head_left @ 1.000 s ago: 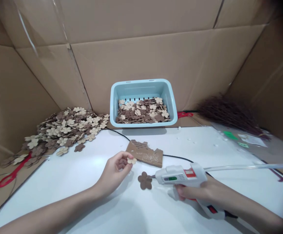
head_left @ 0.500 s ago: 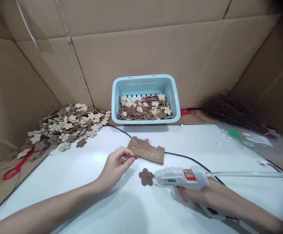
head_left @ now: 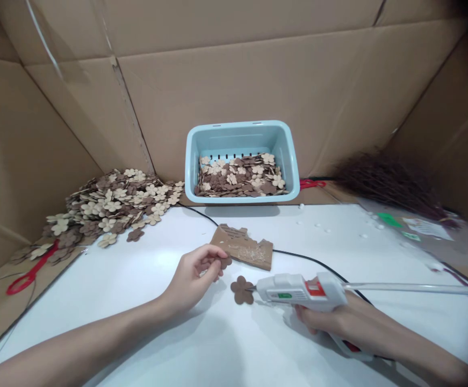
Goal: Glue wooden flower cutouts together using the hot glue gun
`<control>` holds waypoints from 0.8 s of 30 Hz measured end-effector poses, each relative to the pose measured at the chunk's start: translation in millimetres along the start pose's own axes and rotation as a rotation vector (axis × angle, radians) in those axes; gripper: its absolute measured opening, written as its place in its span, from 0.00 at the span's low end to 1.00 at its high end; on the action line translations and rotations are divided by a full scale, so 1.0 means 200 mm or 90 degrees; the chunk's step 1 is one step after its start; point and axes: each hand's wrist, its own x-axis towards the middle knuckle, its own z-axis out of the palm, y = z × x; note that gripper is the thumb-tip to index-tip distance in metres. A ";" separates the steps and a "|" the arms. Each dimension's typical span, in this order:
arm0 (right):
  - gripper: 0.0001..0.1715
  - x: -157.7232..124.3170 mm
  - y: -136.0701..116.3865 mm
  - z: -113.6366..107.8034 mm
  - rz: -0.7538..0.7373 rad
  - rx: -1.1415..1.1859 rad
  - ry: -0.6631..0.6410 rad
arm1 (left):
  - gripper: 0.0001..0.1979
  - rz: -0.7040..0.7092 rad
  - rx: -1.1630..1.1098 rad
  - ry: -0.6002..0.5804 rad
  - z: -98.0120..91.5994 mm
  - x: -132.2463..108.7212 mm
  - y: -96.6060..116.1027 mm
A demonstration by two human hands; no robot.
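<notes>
My right hand (head_left: 322, 320) grips a white glue gun (head_left: 298, 290) by its handle, a clear glue stick (head_left: 403, 289) jutting from its back. The nozzle tip touches or hovers just over a brown flower cutout (head_left: 242, 295) lying flat on the white table. To the left of it, my left hand (head_left: 201, 271) pinches another brown flower cutout (head_left: 225, 262) between thumb and fingers, partly hidden by them. Just behind that hand lies a torn piece of cardboard (head_left: 245, 251) with whitish glue residue on it.
A light-blue basket (head_left: 242, 200) of brown and cream flower cutouts stands at the back. A heap of cutouts (head_left: 108, 207) lies at left beside red scissors (head_left: 28, 277). Dark twigs (head_left: 390, 185) lie back right. A black cord (head_left: 310, 259) crosses the table.
The cutout in my left hand has turned so that more of its face shows. The glue gun and the cutout on the table stay nearly where they were.
</notes>
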 end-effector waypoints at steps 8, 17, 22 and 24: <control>0.08 0.00 0.00 0.00 0.021 -0.032 0.013 | 0.07 0.033 0.051 0.003 -0.01 0.00 0.00; 0.07 0.01 0.03 0.00 0.031 -0.006 0.011 | 0.06 0.071 0.094 0.035 0.03 0.00 0.03; 0.07 0.02 0.06 0.01 0.031 0.011 0.008 | 0.09 0.004 0.025 0.026 0.04 0.00 0.02; 0.08 0.01 0.05 0.01 0.049 0.013 0.008 | 0.09 -0.001 0.014 0.024 0.04 0.00 0.01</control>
